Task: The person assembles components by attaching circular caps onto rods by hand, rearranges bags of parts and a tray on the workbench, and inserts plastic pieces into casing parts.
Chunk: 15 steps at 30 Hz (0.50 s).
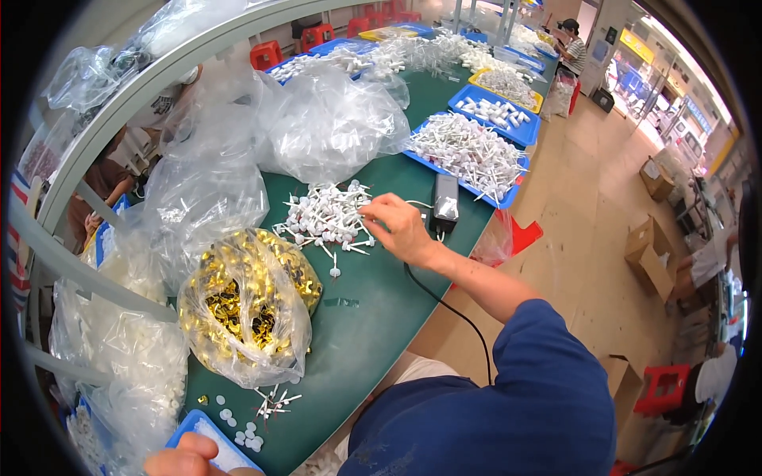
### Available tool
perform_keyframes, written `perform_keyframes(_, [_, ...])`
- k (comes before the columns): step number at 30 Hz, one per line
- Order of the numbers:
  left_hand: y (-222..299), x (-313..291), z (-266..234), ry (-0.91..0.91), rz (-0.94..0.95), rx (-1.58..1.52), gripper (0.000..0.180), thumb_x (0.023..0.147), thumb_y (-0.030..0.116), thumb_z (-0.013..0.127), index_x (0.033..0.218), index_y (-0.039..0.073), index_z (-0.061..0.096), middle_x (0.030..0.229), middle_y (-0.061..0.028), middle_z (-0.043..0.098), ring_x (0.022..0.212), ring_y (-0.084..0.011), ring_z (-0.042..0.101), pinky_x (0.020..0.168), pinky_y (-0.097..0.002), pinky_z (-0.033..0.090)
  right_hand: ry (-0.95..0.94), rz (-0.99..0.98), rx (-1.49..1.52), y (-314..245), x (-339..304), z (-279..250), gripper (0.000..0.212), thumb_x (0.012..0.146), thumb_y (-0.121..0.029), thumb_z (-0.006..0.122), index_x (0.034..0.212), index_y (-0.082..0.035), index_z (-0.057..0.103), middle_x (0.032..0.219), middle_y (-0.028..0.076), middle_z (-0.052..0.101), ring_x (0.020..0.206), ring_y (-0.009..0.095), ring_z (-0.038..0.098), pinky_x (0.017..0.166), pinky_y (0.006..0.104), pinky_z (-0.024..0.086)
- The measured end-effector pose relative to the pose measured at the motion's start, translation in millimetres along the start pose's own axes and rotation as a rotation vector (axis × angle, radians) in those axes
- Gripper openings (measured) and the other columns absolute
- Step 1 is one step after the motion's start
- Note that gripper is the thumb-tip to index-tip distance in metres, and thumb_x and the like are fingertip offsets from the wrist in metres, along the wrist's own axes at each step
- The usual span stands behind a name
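My right hand reaches over the green table to the right edge of a pile of small white stemmed parts with round caps. Its fingers are bent and drawn together; whatever sits between the tips is too small to make out. At the bottom left, my left hand is partly cut off by the picture's edge, fingers curled above a blue tray of white bits. What those fingers hold is hidden. Between the hands stands a clear plastic bag of gold metal pieces. Several white discs and thin white sticks lie near my left hand.
A black power adapter with a cable lies right of my right hand. Beyond it are blue trays of white parts. Large clear bags line the left side under a curved grey frame. Other people sit across the table and farther off.
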<state>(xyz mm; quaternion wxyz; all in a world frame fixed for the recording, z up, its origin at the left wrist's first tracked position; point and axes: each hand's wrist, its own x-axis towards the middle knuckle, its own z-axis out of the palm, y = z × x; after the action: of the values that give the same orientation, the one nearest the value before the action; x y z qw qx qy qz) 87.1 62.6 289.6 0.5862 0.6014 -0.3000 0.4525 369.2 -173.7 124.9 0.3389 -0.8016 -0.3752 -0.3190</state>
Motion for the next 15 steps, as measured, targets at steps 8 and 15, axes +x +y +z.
perform_keyframes(8, [58, -10, -21, -0.062, -0.312, -0.074, 0.03, 0.096, 0.028, 0.045, 0.12, 0.013, 0.057, 0.128, -0.0072, 0.05, 0.124, -0.0287, 0.042, 0.108, -0.0495, 0.028, -0.063, -0.032, 0.128, -38, -5, 10, 0.02, 0.076, 0.004, 0.068, 0.095, -0.001, 0.066, 0.086, 0.012, 0.065, 0.077, 0.025, 0.063, 0.065, 0.0317, 0.051])
perform_keyframes(15, [93, -10, -54, 0.034, -0.838, -0.321, 0.021, 0.095, 0.023, 0.054, 0.114, 0.023, 0.063, 0.128, 0.0041, 0.049, 0.123, -0.0185, 0.04, 0.096, -0.04, 0.035, -0.238, -0.072, 0.124, -47, -28, 31, 0.019, 0.076, 0.003, 0.067, 0.095, -0.002, 0.066, 0.084, 0.012, 0.065, 0.076, 0.025, 0.064, 0.067, 0.0333, 0.05])
